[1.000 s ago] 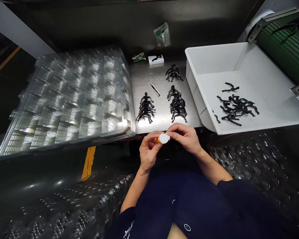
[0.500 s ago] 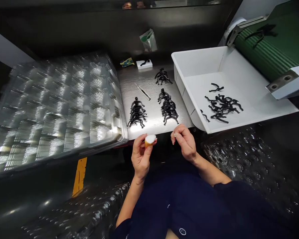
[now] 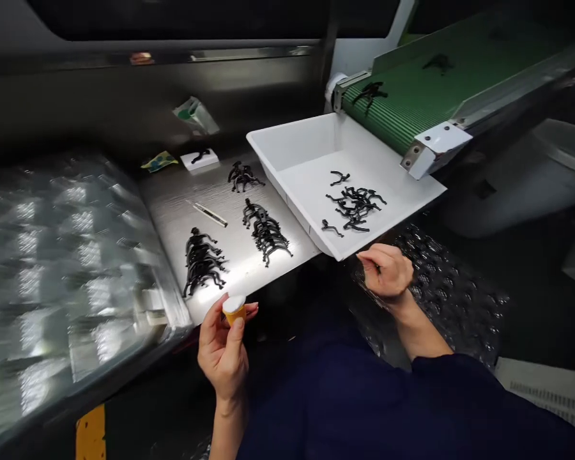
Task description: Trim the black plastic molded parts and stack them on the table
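My left hand [image 3: 223, 348] grips a small orange roll with a white top [image 3: 234, 308], held just below the front edge of the metal worktop [image 3: 239, 255]. My right hand [image 3: 387, 271] is curled into a pinch off to the right, under the front corner of the white bin [image 3: 311, 160]; whatever sits between its fingers is too small to name. On the worktop lie two rows of black plastic clips [image 3: 202, 260] [image 3: 264, 230] and a smaller heap [image 3: 242, 176] further back. More black clips [image 3: 354, 203] lie loose in the white bin.
A clear blister tray [image 3: 62, 262] with many pockets fills the left side. Tweezers [image 3: 211, 214] lie on the worktop, a small white block [image 3: 200, 158] at its back. A green conveyor belt [image 3: 426, 83] slopes into the bin. More clear trays [image 3: 436, 287] sit lower right.
My hands have parted: the right one moved away to the right, under the bin corner, while the left keeps the orange roll. The view has swung to the right.
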Demonstrator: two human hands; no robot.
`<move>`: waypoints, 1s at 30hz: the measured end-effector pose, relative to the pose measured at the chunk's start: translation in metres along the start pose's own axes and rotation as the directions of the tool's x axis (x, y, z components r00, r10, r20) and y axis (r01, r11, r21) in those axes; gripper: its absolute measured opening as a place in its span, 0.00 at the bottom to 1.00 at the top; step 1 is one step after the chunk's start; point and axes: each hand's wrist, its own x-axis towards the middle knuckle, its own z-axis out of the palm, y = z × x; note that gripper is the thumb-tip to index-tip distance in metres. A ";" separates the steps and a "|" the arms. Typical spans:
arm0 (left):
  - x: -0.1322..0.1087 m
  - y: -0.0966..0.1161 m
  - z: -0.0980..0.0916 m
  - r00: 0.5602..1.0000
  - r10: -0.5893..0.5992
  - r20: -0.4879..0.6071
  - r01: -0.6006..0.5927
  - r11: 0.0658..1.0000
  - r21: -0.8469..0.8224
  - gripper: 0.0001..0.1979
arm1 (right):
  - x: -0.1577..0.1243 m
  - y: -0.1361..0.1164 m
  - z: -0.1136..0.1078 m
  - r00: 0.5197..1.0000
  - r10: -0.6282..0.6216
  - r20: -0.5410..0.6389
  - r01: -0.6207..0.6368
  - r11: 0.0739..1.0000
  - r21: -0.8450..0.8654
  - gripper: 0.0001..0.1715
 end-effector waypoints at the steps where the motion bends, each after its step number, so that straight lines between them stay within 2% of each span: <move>1: 0.001 0.000 0.002 1.000 -0.005 -0.003 0.005 1.000 0.002 0.18 | -0.008 0.006 -0.002 0.998 -0.027 0.061 0.029 0.999 -0.028 0.04; 3: 0.003 0.000 0.006 0.999 -0.050 0.005 0.050 0.999 0.009 0.19 | -0.024 0.017 -0.007 0.987 -0.074 0.146 0.087 0.993 -0.082 0.05; 6: 0.004 0.002 0.011 0.982 -0.183 0.041 0.181 0.982 0.052 0.22 | -0.040 0.029 -0.017 0.942 -0.102 0.319 0.158 0.975 -0.155 0.20; 8: 0.005 0.002 0.013 0.966 -0.250 0.068 0.244 0.966 0.091 0.25 | -0.039 0.039 -0.025 0.912 -0.094 0.399 0.179 0.967 -0.182 0.28; 10: 0.009 0.001 0.015 0.956 -0.282 0.077 0.273 0.955 0.115 0.26 | -0.023 0.053 -0.035 0.932 -0.091 0.351 0.167 0.967 -0.192 0.29; 12: 0.015 0.001 0.021 0.952 -0.294 0.082 0.284 0.952 0.118 0.26 | 0.008 0.067 -0.045 0.973 -0.078 0.219 0.118 0.977 -0.176 0.21; 14: 0.020 0.002 0.031 0.951 -0.289 0.108 0.279 0.955 0.098 0.25 | 0.047 0.077 -0.049 0.991 -0.050 0.120 0.061 0.994 -0.089 0.13; 15: 0.021 0.003 0.038 0.954 -0.271 0.127 0.262 0.961 0.083 0.24 | 0.066 0.079 -0.046 0.992 -0.043 0.120 0.043 0.999 -0.001 0.11; 17: 0.023 0.005 0.054 0.961 -0.207 0.181 0.198 0.978 0.068 0.21 | 0.094 0.074 -0.032 0.971 -0.076 0.228 0.012 0.963 0.270 0.09; 18: 0.024 0.006 0.063 0.966 -0.154 0.207 0.142 0.987 0.072 0.20 | 0.101 0.067 -0.020 0.941 -0.127 0.312 -0.018 0.906 0.424 0.10; 20: 0.026 0.004 0.079 0.973 -0.005 0.232 -0.018 0.995 0.097 0.16 | 0.100 0.045 0.006 0.844 -0.248 0.476 -0.156 0.735 0.659 0.14; 22: 0.029 0.001 0.092 0.955 0.202 0.216 -0.239 0.957 0.165 0.14 | 0.086 0.021 0.030 0.743 -0.283 0.606 -0.377 0.571 0.729 0.24; 24: 0.032 -0.004 0.101 0.878 0.425 0.220 -0.474 0.835 0.279 0.17 | 0.070 0.001 0.044 0.694 -0.195 0.693 -0.570 0.439 0.694 0.33; 25: 0.033 -0.006 0.104 0.823 0.514 0.240 -0.567 0.753 0.333 0.19 | 0.063 -0.005 0.048 0.689 -0.131 0.712 -0.624 0.392 0.676 0.35; 27: 0.034 -0.009 0.109 0.726 0.623 0.290 -0.684 0.614 0.394 0.25 | 0.056 -0.013 0.050 0.717 -0.041 0.696 -0.639 0.360 0.680 0.35; 29: 0.032 -0.010 0.115 0.681 0.655 0.327 -0.728 0.555 0.404 0.29 | 0.058 -0.013 0.046 0.764 -0.030 0.645 -0.589 0.378 0.714 0.30; 30: 0.031 -0.010 0.117 0.678 0.649 0.346 -0.733 0.555 0.393 0.31 | 0.062 -0.009 0.043 0.776 -0.036 0.629 -0.570 0.384 0.726 0.26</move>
